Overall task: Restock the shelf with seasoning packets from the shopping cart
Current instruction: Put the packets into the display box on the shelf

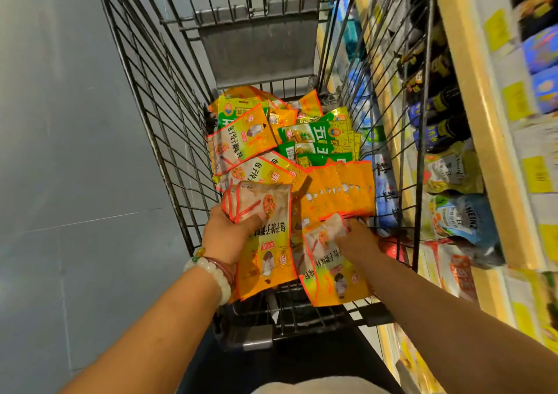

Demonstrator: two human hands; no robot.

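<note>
The wire shopping cart (169, 97) holds a heap of seasoning packets, orange-yellow ones (241, 140) on the left and front, green ones (320, 134) at the back right. My left hand (229, 230) grips a stack of orange packets (265, 242) over the cart's near end, thumb on top. My right hand (356, 239) pinches another orange packet (332, 276) beside it, fingers curled over its upper edge. A fanned row of plain orange packets (341, 191) lies just beyond my right hand.
A store shelf (471, 116) runs along the right side, close to the cart, with dark bottles (437, 113), sauce pouches (462, 221) and yellow price tags. Grey floor (60, 152) lies to the left. The cart's folded child seat flap (259, 52) stands at the far end.
</note>
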